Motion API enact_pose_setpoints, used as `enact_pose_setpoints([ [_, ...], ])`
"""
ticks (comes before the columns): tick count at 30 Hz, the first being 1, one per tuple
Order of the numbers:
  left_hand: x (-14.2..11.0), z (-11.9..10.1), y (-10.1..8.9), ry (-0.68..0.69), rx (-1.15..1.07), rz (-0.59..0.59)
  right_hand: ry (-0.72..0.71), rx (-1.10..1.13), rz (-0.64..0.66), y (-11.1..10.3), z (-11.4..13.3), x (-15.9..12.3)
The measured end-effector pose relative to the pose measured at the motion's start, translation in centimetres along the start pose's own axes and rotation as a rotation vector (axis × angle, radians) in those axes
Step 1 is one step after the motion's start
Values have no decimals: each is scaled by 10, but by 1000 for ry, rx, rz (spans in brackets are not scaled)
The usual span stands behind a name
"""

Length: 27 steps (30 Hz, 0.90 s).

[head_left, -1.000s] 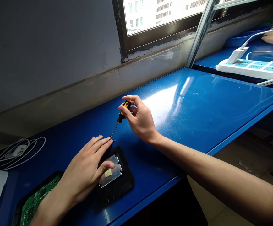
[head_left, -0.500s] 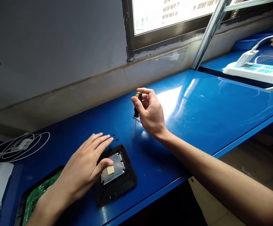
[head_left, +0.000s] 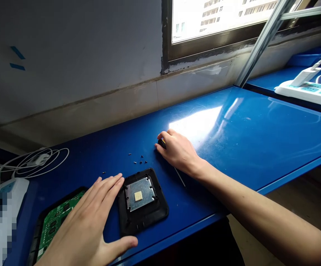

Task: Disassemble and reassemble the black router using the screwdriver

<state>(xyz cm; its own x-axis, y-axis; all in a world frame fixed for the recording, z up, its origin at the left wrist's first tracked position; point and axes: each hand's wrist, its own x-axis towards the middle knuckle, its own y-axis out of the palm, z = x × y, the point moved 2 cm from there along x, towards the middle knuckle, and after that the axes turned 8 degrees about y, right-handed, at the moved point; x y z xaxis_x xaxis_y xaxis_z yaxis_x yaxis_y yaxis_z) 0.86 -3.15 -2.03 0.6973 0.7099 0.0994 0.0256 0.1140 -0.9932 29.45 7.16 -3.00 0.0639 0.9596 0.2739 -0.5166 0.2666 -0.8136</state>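
Right of centre in the frame, our right hand (head_left: pixel 178 150) lies palm down, its curled fingers grasping the screwdriver (head_left: pixel 162 143), shaft slanting toward lower right. At lower left, our left hand (head_left: pixel 94 218) extends flat, empty, thumb spread, fingertips at the left edge of the black cover (head_left: pixel 146 220), lower centre.

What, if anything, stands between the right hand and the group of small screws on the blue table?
Nothing visible stands between the right hand and the small screws. The black cover with the metal plate lies nearer to the person, outside that path.
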Motion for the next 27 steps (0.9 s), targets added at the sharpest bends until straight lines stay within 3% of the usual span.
enact_pose_setpoints([
  [4, 7, -5, 2, -15, -34, 86, -104, -11, -80, -12, 9, -2],
  [6, 17, -6, -3, -20, -79, 127, -237, 26, -68, -21, 17, -6],
  [10, 37, -9, -17, -8, -222, 178, -743, 105, 244, -24, 35, -26],
  [11, 41, -9, -19, -8, -261, 183, -778, 95, 302, -23, 36, -32],
  [19, 43, -6, -10, -59, -400, 204, -664, 25, 408, -9, 42, -46],
  [27, 46, -3, -21, -69, -408, 279, -732, 122, 218, -18, 44, -39],
])
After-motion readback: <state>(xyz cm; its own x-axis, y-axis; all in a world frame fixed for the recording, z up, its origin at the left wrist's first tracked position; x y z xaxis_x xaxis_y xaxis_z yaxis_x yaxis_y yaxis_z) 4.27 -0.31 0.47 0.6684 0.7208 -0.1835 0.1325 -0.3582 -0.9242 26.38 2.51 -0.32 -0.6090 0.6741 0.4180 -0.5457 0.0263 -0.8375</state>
